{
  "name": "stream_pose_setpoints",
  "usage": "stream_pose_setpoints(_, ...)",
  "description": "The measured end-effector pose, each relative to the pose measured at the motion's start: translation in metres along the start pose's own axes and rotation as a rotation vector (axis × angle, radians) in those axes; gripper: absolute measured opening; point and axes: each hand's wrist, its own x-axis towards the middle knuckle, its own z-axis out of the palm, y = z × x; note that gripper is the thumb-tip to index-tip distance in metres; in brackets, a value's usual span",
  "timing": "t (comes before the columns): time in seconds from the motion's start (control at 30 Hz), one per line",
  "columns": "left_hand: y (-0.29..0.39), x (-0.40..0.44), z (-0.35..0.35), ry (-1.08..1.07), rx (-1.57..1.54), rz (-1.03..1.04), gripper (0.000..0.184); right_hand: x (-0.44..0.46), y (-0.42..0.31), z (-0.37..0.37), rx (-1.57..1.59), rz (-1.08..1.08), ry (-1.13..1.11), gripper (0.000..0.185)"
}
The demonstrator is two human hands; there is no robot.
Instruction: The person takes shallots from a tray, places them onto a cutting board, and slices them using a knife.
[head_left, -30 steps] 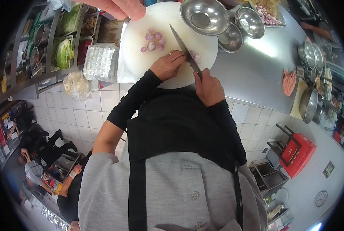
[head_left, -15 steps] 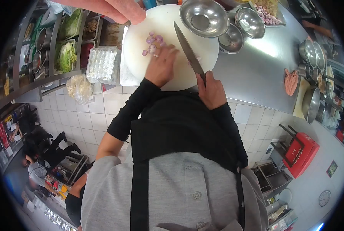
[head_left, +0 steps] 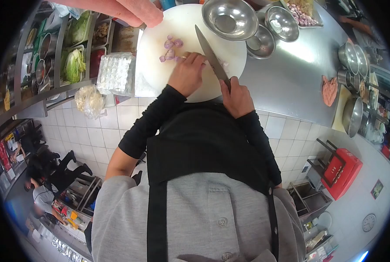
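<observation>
My right hand point(head_left: 237, 98) is wrapped round the handle of a long kitchen knife point(head_left: 210, 52), whose blade points away across the round white cutting board point(head_left: 153, 76). Close to the left of the blade is my left hand point(head_left: 187, 73), its fingers curled and bunched low over the board. Whatever is under those fingertips is hidden. Several purple shallots point(head_left: 169, 44), peeled and small, lie on the board beyond my left hand. Some pale cut bits point(head_left: 224, 65) sit just right of the blade.
Steel bowls point(head_left: 230, 19) crowd the board's far right edge. Farther back is a tray of shallots point(head_left: 302, 15). An orange cloth point(head_left: 329, 91) lies on the steel counter point(head_left: 286, 83). Egg trays point(head_left: 115, 73) and cabbage point(head_left: 74, 65) are left. Pinkish finger-like shapes point(head_left: 136, 11) reach in at the top.
My left hand has moved right, away from the loose shallots and up to the knife blade, its fingers drawn together. My right hand keeps hold of the knife in nearly the same place.
</observation>
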Motion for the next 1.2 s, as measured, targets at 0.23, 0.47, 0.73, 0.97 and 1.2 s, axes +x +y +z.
stream_pose_setpoints(0.23, -0.006, -0.011, 0.023, 0.186, -0.153, 0.008, 0.014, 0.000, -0.006, -0.004, -0.036, 0.013, -0.005, 0.037)
stream_pose_setpoints(0.47, -0.014, -0.015, 0.020, 0.083, -0.195, 0.125, 0.017, 0.000, -0.013, -0.007, -0.130, -0.001, -0.034, 0.037)
stream_pose_setpoints(0.73, -0.022, -0.012, 0.022, 0.065, -0.186, 0.190, 0.019, -0.017, -0.031, -0.031, -0.279, -0.047, -0.039, 0.035)
stream_pose_setpoints(0.97, -0.027, -0.012, 0.027, 0.069, -0.201, 0.179, 0.025, -0.007, -0.025, -0.015, -0.291, -0.043, -0.048, 0.034)
stream_pose_setpoints(1.2, -0.021, -0.013, 0.023, 0.060, -0.208, 0.178, 0.025, -0.007, -0.029, -0.011, -0.263, -0.024, -0.037, 0.034)
